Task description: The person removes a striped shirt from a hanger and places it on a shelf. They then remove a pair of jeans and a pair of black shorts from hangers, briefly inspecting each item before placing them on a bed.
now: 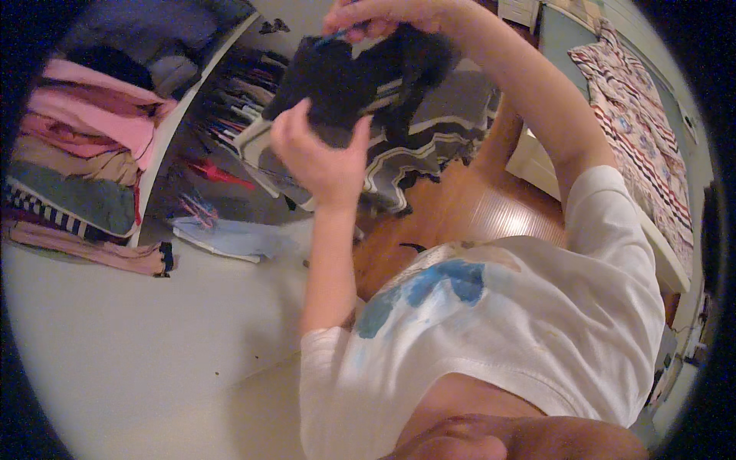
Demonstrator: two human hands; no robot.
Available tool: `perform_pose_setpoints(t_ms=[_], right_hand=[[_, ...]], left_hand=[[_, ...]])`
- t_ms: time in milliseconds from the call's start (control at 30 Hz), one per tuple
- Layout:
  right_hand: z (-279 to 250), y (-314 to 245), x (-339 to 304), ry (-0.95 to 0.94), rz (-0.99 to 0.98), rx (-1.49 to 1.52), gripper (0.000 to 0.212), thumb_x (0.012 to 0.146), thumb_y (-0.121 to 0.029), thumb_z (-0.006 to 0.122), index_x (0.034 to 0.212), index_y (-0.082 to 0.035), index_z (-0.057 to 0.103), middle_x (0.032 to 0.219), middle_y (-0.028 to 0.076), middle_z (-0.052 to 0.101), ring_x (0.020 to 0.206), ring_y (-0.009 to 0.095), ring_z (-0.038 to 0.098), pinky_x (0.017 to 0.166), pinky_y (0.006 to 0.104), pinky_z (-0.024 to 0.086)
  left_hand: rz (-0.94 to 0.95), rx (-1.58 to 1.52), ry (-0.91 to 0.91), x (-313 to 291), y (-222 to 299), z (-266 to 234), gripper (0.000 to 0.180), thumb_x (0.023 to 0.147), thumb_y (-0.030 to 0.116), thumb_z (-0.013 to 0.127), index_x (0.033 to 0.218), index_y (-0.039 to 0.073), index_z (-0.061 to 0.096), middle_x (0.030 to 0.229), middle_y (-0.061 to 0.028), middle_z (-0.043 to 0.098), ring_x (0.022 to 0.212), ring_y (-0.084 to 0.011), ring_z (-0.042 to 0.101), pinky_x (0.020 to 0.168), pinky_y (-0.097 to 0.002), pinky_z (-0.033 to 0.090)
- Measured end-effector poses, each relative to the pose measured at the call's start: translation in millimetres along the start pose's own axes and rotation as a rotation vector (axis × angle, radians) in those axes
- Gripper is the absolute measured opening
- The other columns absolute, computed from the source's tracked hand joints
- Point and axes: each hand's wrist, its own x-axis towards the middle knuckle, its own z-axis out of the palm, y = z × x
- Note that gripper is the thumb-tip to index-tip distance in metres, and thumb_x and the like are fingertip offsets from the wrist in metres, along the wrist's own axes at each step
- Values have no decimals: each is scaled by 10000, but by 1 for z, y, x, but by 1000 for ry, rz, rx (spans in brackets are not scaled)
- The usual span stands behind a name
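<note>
A black garment (330, 80) hangs at the top middle, its cloth loose and folded. My right hand (383, 17) is closed at its upper edge, around what looks like a thin blue clothes hanger (335, 35). Just below, my left hand (322, 157) rests against the garment's lower part, thumb and fingers spread apart over the dark cloth. Behind the garment hangs a grey textile with cream and black zigzag stripes (452, 115). What the garment's far side looks like is hidden.
Folded clothes, pink (107, 115) and green (77, 195), lie stacked on shelves at the left. Several hangers (230, 115) crowd the closet beside them. A light blue folded cloth (230, 238) lies lower down. At the right, a striped patterned cover (636, 130) lies on a bed.
</note>
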Motion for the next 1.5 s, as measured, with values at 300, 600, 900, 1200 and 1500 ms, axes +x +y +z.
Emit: perform_pose_setpoints(t_ms=[300, 600, 900, 1200, 1500], right_hand=[[17, -4, -6, 48, 73, 18, 322, 869, -303, 646, 837, 17, 666, 731, 63, 635, 555, 106, 481, 509, 255, 392], [6, 32, -8, -27, 114, 47, 282, 879, -287, 634, 906, -6, 655, 786, 64, 638, 614, 132, 518, 546, 268, 422], [18, 58, -17, -37, 122, -53, 192, 858, -274, 644, 941, -103, 672, 670, -37, 548, 480, 10, 369, 410, 176, 249], [19, 59, -22, -101, 161, -10, 212, 845, -265, 651, 919, -67, 654, 674, -25, 545, 484, 12, 377, 412, 175, 259], [36, 57, -18, -165, 96, -32, 229, 830, -290, 663, 871, -65, 656, 659, -34, 546, 484, 24, 394, 411, 186, 273]], left_hand=[[-390, -284, -88, -14, -41, 7, 295, 784, 80, 673, 1036, -12, 554, 976, -141, 566, 917, -304, 566, 824, -369, 448], [-1306, -1338, -46, 15, -54, -12, 375, 919, 295, 566, 1141, -8, 562, 1087, -106, 613, 922, -223, 601, 796, -360, 499], [-640, -247, -202, 15, -73, -23, 271, 836, 257, 696, 855, 6, 595, 797, -35, 594, 792, -116, 549, 719, -264, 445], [-837, -402, -366, -9, -90, -35, 244, 793, 179, 738, 859, -16, 607, 712, -7, 596, 647, -77, 521, 622, -222, 428], [-85, -18, -205, -15, -45, -13, 242, 839, 118, 588, 1059, 27, 547, 1113, -157, 549, 1024, -339, 511, 906, -419, 382]])
